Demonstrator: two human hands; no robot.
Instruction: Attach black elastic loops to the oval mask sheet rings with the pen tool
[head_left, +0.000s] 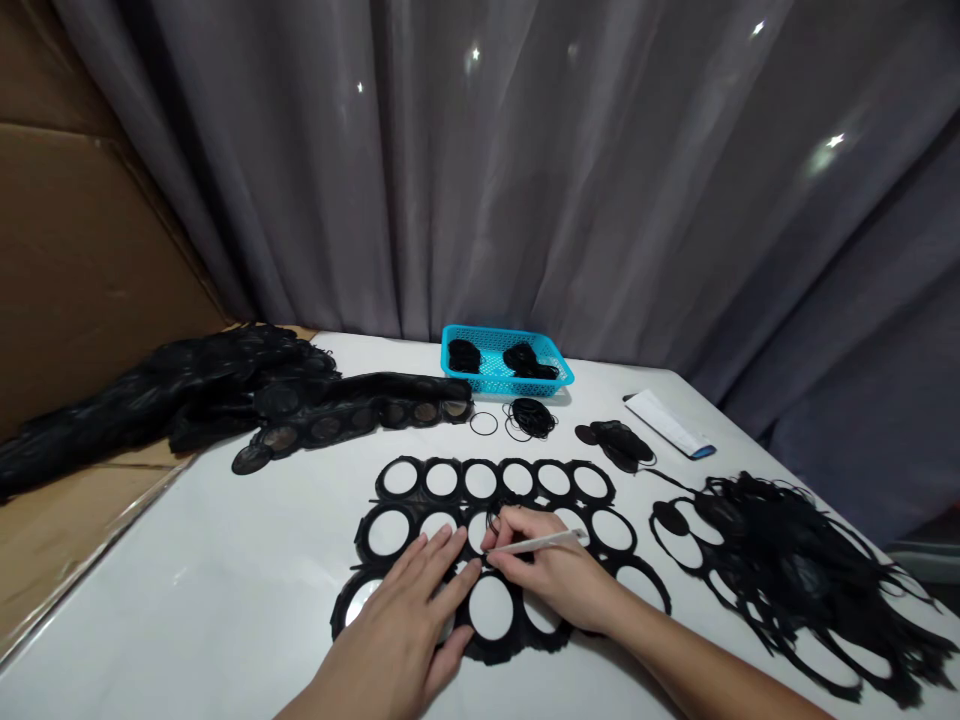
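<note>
"Beginning with the hidden parts, what can't you make out?"

"The left hand (401, 625) covers several openings of the black holed sheet (495, 652), and the right hand (551, 562) hides parts of others. The tip of the white tool (540, 543) is lost among the right fingertips, so I can't say what kind it is. The left wrist and right forearm run off the lower edge."

"And the hands themselves?"

"The left lies palm down on the sheet, fingers extended and slightly parted, gripping nothing. The right is closed in a pinch around the white tool, just beside the left fingertips."

"So where is the sheet?"

"Flat on the white bench (225, 590), under both hands, its farthest row of openings showing beyond them."

"What else is around?"

"To the right of the right hand lies a tangled black heap (795, 560); farther ahead on that side, a white packet (664, 420) with a blue end. Straight ahead, well beyond the hands, a blue basket (510, 388) holds two black bundles (465, 356). Ahead and left of the left hand, a dark pile (202, 375) rests on brown cardboard. A grey curtain (525, 180) hangs behind everything."
</note>
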